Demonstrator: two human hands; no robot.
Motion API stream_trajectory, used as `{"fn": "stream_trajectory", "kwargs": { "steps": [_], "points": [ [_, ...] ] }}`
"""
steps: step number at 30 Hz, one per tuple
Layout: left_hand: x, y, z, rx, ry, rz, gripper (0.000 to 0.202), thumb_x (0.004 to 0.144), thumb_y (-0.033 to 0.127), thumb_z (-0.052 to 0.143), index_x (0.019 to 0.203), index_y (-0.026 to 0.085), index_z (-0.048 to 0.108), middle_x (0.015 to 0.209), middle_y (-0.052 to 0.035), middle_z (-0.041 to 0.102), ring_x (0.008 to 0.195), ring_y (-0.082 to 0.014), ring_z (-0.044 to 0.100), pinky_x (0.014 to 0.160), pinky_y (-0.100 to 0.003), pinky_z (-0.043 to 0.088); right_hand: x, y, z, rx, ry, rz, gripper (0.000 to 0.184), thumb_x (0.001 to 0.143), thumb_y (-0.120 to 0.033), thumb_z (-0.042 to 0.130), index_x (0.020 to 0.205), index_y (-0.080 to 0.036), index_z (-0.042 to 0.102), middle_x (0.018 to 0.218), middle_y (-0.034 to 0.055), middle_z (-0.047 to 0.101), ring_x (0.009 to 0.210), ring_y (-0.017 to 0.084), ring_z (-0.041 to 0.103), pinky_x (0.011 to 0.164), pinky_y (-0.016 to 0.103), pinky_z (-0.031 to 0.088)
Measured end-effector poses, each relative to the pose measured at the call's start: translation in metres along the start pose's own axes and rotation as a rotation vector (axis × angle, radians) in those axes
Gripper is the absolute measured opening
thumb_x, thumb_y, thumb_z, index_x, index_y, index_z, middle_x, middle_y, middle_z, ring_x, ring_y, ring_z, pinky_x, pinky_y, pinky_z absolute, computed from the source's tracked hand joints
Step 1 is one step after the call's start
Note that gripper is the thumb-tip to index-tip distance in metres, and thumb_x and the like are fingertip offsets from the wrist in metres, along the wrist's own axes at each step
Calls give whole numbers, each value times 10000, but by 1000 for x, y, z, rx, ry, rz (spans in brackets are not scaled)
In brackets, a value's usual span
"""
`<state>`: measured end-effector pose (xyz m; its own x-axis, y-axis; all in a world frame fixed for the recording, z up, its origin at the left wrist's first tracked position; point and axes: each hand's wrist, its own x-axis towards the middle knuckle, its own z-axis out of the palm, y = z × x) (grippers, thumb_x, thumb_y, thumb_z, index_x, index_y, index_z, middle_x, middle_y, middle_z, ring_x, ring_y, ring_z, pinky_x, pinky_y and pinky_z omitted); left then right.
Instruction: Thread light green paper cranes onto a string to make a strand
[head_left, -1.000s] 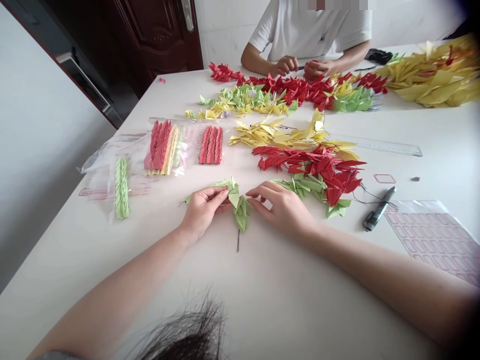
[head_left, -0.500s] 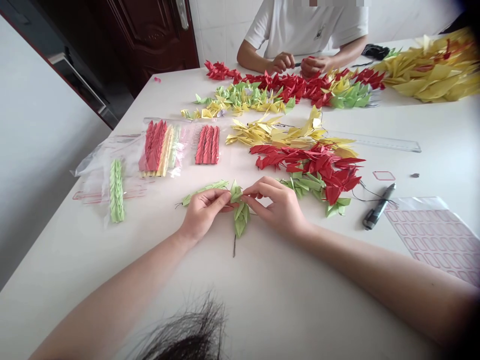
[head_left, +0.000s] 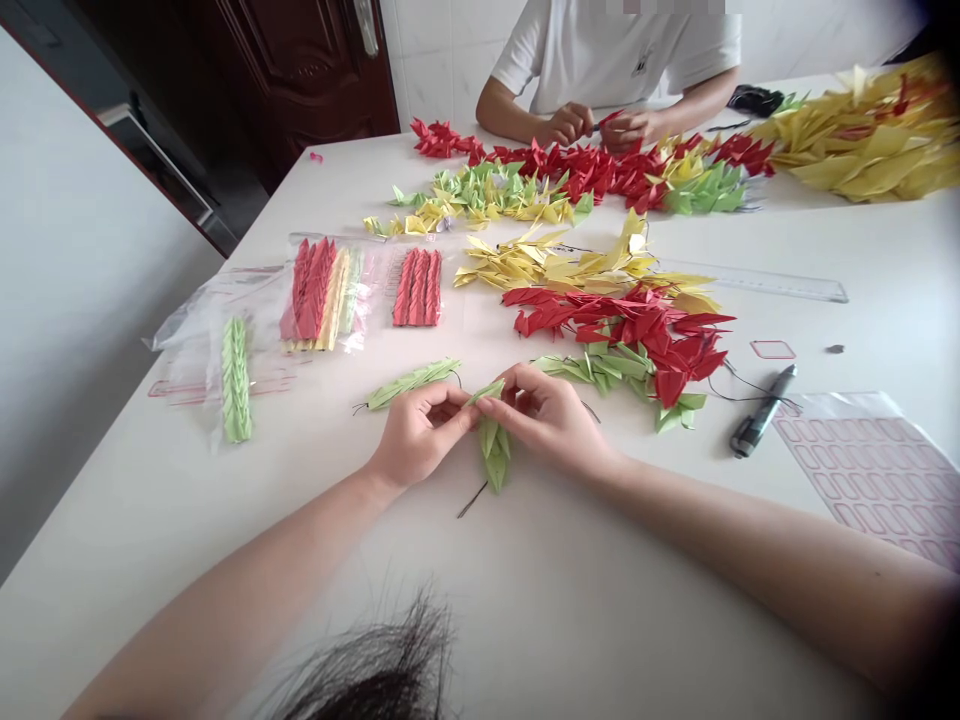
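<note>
Head view: the left hand [head_left: 420, 438] and right hand [head_left: 553, 420] meet fingertip to fingertip over the table [head_left: 570, 600], both pinching the top of a green strand [head_left: 495, 452] of folded paper pieces, which hangs toward the viewer just above the tabletop. A dark tail [head_left: 472, 499], probably thread or wire, trails from its lower end onto the table. A second strand [head_left: 412, 382] lies just beyond the left hand, a red pile [head_left: 645, 330] beyond the right, and a pen [head_left: 761, 425] well to its right.
</note>
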<state>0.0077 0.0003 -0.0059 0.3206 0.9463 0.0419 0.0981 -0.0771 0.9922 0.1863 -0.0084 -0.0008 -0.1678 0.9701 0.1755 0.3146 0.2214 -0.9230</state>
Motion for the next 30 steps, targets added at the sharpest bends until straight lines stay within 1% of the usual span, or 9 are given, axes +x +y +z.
{"fn": "stream_trajectory", "kwargs": {
  "steps": [4,8,14,16,18,20,22,26,30],
  "points": [
    [1,0,0,56,34,37,287,802,433,719,780,152,668,731,-18,628,678,-112,554,616,-232,446,2,-1,-1,108,28,65,354,788,-472,673,659,-176,529,620,-11,514,566,104,423,529,259,339],
    [4,4,-4,40,-86,80,289,870,434,637,783,158,641,751,-19,606,706,-115,524,640,-246,414,3,1,-3,236,-28,122,377,749,-489,706,627,-165,556,576,-19,487,542,99,392,518,262,312],
    [5,5,-7,-160,-122,10,301,848,432,672,749,154,609,672,5,556,645,-102,517,634,-241,432,1,1,-10,196,-38,-5,341,842,-433,632,633,-163,636,667,33,602,649,146,524,621,293,412],
    [6,3,-8,-283,-95,-62,280,806,424,723,804,157,637,703,-1,607,628,-100,553,631,-240,458,0,2,-11,214,-16,-44,299,894,-402,574,736,-172,682,713,36,622,685,150,552,651,294,440],
    [8,0,-11,-410,-90,-142,281,778,401,759,915,171,673,728,2,633,605,-86,561,612,-221,460,0,4,-12,266,-7,-73,223,914,-354,560,984,-193,699,863,47,653,750,151,575,678,290,474],
    [10,-1,-13,-510,-117,-198,317,783,360,761,1046,200,683,723,17,619,603,-68,559,616,-197,454,1,7,-12,273,-25,-126,307,908,-301,589,1206,-236,625,1052,61,638,824,148,581,714,290,502],
    [11,-1,-14,-557,-163,-223,341,803,320,747,1121,221,673,691,33,582,591,-54,544,612,-182,442,3,9,-11,225,-76,-195,355,904,-264,610,1259,-271,594,1150,68,603,890,151,583,750,294,515],
    [10,2,-13,-535,-199,-277,321,810,306,740,1108,215,667,690,31,587,539,-45,509,531,-172,391,5,10,-13,142,-166,-280,181,908,-285,621,1071,-247,692,1066,76,639,955,182,611,745,301,517],
    [8,2,-9,-506,-148,-269,327,811,414,721,1038,181,689,696,3,635,517,-56,526,498,-179,396,6,8,-15,131,-92,-192,200,882,-389,652,892,-193,692,873,61,678,793,173,625,673,302,495]
  ]
}}
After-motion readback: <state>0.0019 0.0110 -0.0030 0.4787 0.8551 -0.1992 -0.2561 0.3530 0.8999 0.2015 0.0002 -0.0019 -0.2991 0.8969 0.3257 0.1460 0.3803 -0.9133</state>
